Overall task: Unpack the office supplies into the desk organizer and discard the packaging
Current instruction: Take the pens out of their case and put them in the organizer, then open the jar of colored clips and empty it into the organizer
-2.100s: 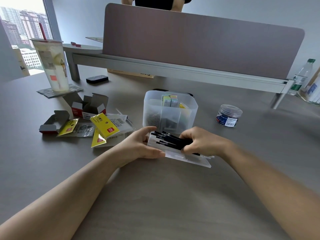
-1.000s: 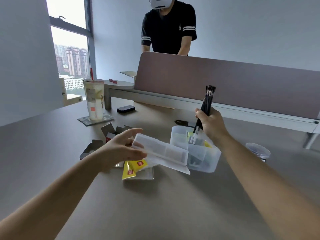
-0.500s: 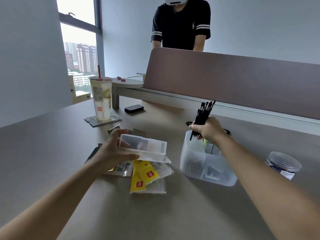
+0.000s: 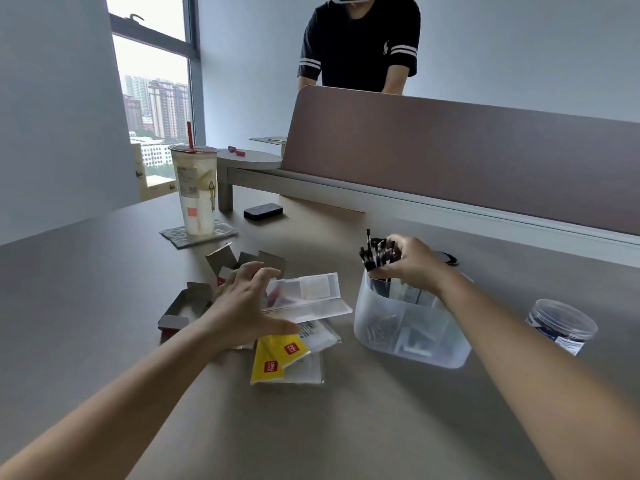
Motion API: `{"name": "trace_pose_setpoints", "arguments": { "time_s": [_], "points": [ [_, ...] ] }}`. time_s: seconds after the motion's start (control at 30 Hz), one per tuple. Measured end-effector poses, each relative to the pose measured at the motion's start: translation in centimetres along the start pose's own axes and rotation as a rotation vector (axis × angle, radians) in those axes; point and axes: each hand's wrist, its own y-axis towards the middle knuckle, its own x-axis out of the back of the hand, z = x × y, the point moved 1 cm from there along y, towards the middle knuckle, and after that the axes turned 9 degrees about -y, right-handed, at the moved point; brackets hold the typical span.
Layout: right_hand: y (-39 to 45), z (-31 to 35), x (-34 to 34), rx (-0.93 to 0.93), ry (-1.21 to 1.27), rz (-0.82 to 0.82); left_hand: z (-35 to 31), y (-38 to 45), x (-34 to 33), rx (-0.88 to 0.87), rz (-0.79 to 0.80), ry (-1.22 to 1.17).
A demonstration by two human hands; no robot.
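Nearest, my left hand [image 4: 247,308] hovers spread, holding nothing, over the clear rectangular plastic pen case [image 4: 306,294], long axis toward three o'clock, atop the yellow-and-clear wrappers [image 4: 280,355]. At two o'clock, my right hand [image 4: 410,266] grips upright black pens [image 4: 375,256] inside the translucent plastic desk organizer [image 4: 412,327].

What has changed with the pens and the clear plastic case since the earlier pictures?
The right hand lifted the black pens out of the clear case and lowered them into the desk organizer, where it still grips them. The left hand carried the empty case left onto the packaging pile and now rests open on it. The drink cup and small jar stayed put.
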Motion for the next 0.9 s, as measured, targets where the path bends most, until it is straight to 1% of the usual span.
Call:
{"name": "trace_pose_setpoints", "arguments": {
  "time_s": [0.1, 0.17, 0.23, 0.33, 0.43, 0.5, 0.57, 0.67, 0.73, 0.77, 0.83, 0.9],
  "points": [
    [-0.8, -0.2, 0.2, 0.006, -0.033, 0.050, -0.6, -0.2, -0.2, -0.013, 0.042, -0.011],
    [-1.7, 0.0, 0.6, 0.024, -0.063, 0.032, -1.0, -0.7, -0.2, -0.024, 0.056, -0.004],
    [-3.1, 0.3, 1.2, 0.064, -0.130, -0.030, -1.7, -1.4, -0.2, -0.066, 0.046, 0.027],
    [-6.5, 0.3, 2.2, 0.137, -0.279, -0.168, -3.9, -3.0, -0.6, -0.167, 0.032, 0.057],
    [-11.0, -1.5, 2.8, 0.163, -0.390, -0.270, -6.7, -4.8, -2.4, -0.264, 0.077, 0.038],
    [-14.0, -3.8, 2.8, 0.113, -0.421, -0.297, -8.6, -6.1, -4.2, -0.308, 0.141, 0.030],
    [-16.5, -6.6, 2.4, 0.013, -0.427, -0.276, -10.4, -7.1, -6.2, -0.355, 0.223, 0.061],
    [-19.2, -11.2, 1.5, -0.168, -0.495, -0.152, -12.7, -7.5, -9.0, -0.406, 0.305, 0.117],
    [-20.1, -13.6, 1.1, -0.224, -0.519, -0.066, -13.9, -7.1, -10.4, -0.421, 0.343, 0.145],
    [-20.3, -14.5, 1.0, -0.232, -0.512, -0.056, -14.3, -6.9, -11.1, -0.425, 0.364, 0.162],
    [-19.9, -15.7, 1.4, -0.247, -0.487, -0.112, -14.4, -6.3, -12.2, -0.415, 0.410, 0.192],
    [-18.6, -16.8, 2.4, -0.272, -0.458, -0.233, -14.2, -6.0, -12.9, -0.407, 0.414, 0.201]
  ]
}}
